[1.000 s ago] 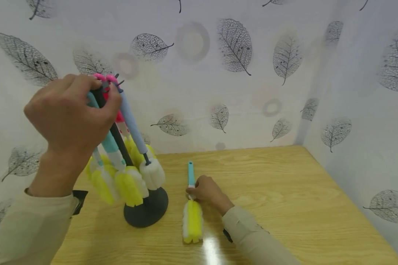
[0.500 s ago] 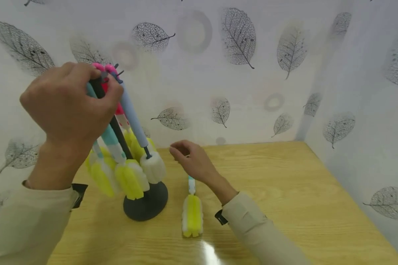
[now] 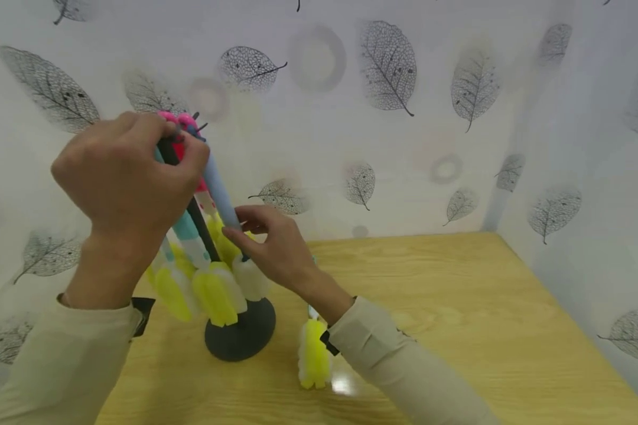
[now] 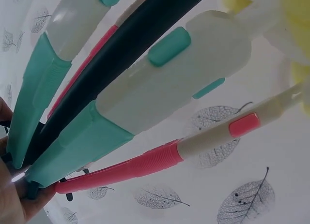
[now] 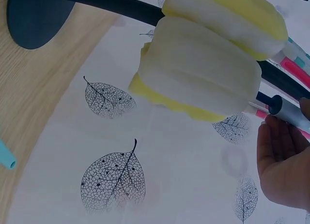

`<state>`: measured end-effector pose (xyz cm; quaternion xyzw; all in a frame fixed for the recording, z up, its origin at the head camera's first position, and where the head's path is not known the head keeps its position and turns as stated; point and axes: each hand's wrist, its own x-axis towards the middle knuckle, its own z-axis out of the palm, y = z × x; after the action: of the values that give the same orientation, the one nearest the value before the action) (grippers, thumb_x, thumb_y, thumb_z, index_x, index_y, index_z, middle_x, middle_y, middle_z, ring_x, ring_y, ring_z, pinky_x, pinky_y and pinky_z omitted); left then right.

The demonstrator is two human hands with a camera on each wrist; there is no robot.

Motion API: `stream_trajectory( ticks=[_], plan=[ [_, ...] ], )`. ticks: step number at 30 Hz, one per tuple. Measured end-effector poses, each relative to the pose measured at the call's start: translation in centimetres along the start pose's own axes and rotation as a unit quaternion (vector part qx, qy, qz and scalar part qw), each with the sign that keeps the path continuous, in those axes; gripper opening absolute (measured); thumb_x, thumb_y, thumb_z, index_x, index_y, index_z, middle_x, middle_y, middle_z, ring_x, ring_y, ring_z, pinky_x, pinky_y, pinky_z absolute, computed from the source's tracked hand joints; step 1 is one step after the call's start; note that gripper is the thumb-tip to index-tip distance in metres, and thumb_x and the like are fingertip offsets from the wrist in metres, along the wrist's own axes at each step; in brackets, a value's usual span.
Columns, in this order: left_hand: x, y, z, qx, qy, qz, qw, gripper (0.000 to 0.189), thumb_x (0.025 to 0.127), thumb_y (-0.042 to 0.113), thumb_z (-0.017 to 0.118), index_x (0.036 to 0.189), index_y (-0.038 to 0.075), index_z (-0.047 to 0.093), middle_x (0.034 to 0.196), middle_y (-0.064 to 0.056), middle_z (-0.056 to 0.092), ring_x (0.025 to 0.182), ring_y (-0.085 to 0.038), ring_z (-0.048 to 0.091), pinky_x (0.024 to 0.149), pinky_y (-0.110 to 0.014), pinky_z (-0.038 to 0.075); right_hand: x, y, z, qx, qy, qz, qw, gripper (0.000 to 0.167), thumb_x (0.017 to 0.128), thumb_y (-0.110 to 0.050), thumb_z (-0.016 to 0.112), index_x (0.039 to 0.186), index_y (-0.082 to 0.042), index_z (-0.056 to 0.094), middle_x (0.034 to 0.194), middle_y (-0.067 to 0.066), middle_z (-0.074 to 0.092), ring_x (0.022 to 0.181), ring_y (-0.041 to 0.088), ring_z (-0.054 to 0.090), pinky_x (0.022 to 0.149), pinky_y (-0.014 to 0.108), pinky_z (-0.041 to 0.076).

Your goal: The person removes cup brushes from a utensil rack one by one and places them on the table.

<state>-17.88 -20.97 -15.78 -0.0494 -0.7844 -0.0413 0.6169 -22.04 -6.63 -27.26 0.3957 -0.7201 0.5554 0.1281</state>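
My left hand (image 3: 130, 168) grips the top of a dark stand (image 3: 240, 333), where several sponge brushes hang from hooks. Only fingertips of that hand show in the left wrist view, by the teal handles (image 4: 77, 149) and a pink handle (image 4: 121, 171). My right hand (image 3: 279, 245) has its thumb and fingers on either side of the blue-grey handle (image 3: 220, 189) of a hanging brush with a white sponge head (image 3: 251, 278). In the right wrist view, this white head (image 5: 201, 64) hangs beside a yellow-and-white one. Another sponge brush (image 3: 315, 354), yellow and white, lies on the table, its handle mostly hidden by my right arm.
The wooden table (image 3: 430, 307) extends to the right of the stand. A pale wall covering (image 3: 319, 130) with a leaf print rises behind it and along the right side.
My right hand has let go of the brush on the table and moved up and left to the blue-grey handle. My left hand keeps its grip at the stand's top.
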Motion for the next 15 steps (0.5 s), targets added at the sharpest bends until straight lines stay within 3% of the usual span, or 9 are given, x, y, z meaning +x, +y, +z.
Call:
stream_trajectory(
  ticks=[5,15],
  plan=[
    [-0.02,0.25,-0.08,-0.002,-0.001,0.006,1.0000,0.047,0.089,0.036,0.046,0.081,-0.003,0.071,0.070,-0.017,0.067,0.052,-0.036,0.053,0.049,-0.041,0.031,-0.02,-0.01,0.27,0.000,0.003,0.005,1.0000,0.029,0.091,-0.014,0.064,0.117,-0.003,0.063,0.104,0.003,0.065,0.089,0.005,0.062,0.080,0.018,0.048],
    [0.17,0.40,-0.39,0.018,-0.016,0.019,0.9995,0.047,0.089,0.034,0.043,0.071,-0.004,0.064,0.062,-0.018,0.060,0.044,-0.035,0.044,0.044,-0.040,0.025,-0.06,0.28,0.12,0.039,0.008,-0.013,0.9991,0.027,0.090,-0.011,0.064,0.116,0.000,0.062,0.102,0.007,0.067,0.087,0.005,0.064,0.078,0.021,0.050]
  ],
)
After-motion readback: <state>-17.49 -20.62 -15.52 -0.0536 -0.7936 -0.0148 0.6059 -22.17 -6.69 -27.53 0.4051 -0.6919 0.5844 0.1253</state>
